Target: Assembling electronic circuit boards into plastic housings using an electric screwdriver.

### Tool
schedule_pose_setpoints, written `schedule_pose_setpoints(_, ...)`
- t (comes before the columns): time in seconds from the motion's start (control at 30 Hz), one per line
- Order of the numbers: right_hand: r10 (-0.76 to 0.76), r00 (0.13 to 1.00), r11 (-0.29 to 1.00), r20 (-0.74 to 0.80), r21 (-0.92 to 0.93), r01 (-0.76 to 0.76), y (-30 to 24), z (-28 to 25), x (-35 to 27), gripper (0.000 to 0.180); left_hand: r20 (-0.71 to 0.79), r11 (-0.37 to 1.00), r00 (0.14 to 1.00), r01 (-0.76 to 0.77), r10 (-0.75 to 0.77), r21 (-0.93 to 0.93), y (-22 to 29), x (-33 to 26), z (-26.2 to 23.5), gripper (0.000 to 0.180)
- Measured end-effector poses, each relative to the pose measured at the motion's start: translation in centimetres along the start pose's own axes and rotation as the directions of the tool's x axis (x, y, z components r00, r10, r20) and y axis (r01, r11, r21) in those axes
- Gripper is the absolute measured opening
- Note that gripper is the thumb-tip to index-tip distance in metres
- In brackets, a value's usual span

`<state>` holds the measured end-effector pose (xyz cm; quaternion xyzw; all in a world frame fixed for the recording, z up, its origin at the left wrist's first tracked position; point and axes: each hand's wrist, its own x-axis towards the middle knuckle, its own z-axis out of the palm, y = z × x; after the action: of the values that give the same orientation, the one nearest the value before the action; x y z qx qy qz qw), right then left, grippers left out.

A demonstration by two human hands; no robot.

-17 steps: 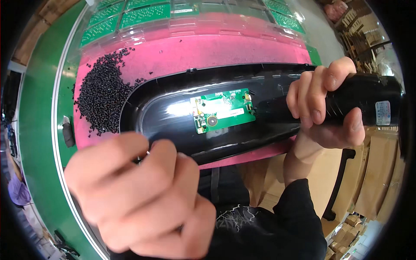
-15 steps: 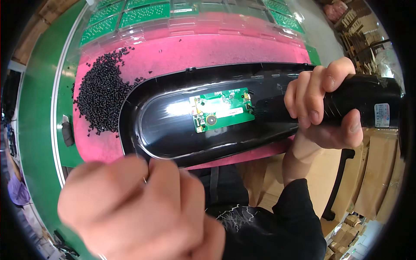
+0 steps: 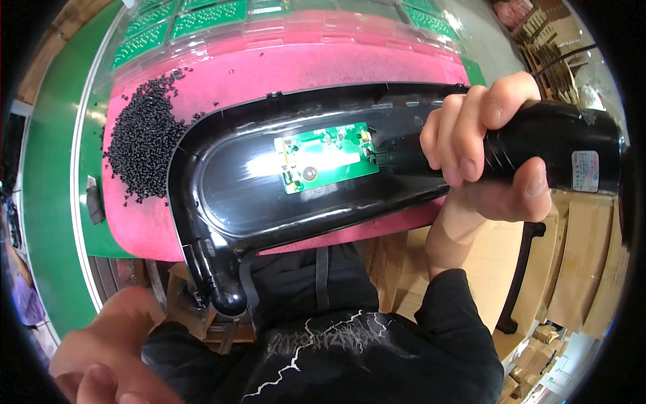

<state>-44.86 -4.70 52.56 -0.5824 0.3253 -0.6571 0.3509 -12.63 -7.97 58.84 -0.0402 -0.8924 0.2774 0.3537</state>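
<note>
A long black plastic shell [image 3: 269, 212] lies over the pink mat, its bent left end reaching to a rounded tip near my lap. Inside it sits a green circuit board [image 3: 330, 178] with small parts and a round component. My right hand [image 3: 484, 141] wraps round a black cylindrical electric screwdriver [image 3: 552, 145] with a pale label. Its narrow front points left toward the board's right edge; the tip is hard to make out against the shell. Apart from the shell at the lower left is my left hand [image 3: 108, 350], fingers curled and partly cut off. Whatever they hold is hidden.
A pile of small black screws [image 3: 141, 145] lies on the pink mat [image 3: 235, 74], left of the shell. Clear plastic trays [image 3: 269, 34] with green boards stand at the far side. Cardboard [image 3: 582, 256] is at the right.
My left hand has moved from the shell's near left end down and left, uncovering that end. The shell, board and right hand with the screwdriver appear shifted slightly left and up.
</note>
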Motion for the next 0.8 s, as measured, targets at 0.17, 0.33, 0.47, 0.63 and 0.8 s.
schedule_pose_setpoints(0.17, 0.024, 1.000, 0.999, -0.014, 0.048, -0.023, 0.0, -0.9, -0.2, 0.043, -0.324, 0.936, 0.899, 0.201, -0.293, -0.288, 4.7, -2.0, 3.5, 0.013)
schedule_pose_setpoints(0.33, 0.090, 0.992, 0.992, 0.089, 0.079, -0.097, 1.2, -0.9, 1.0, 0.041, 0.138, 0.253, 0.284, 0.945, -0.949, -0.209, 6.8, -3.7, 4.8, 0.009)
schedule_pose_setpoints(0.47, 0.086, 0.992, 0.995, 0.095, 0.034, -0.090, 1.6, 0.0, 1.4, 0.047, 0.558, -0.244, -0.141, 0.963, -0.818, -0.114, 7.2, -6.8, 4.1, 0.040)
schedule_pose_setpoints(0.63, 0.179, 0.982, 0.968, 0.064, 0.169, -0.188, 1.1, -1.4, 1.8, 0.042, 0.699, -0.413, -0.218, 0.902, -0.681, -0.122, 9.7, -6.0, 5.1, 0.043)
schedule_pose_setpoints(0.8, 0.463, 0.794, 0.855, -0.395, 0.434, -0.282, 2.2, -4.3, 4.5, 0.018, 0.859, -0.535, -0.106, 0.818, -0.501, -0.211, 13.8, -6.5, 4.5, 0.050)
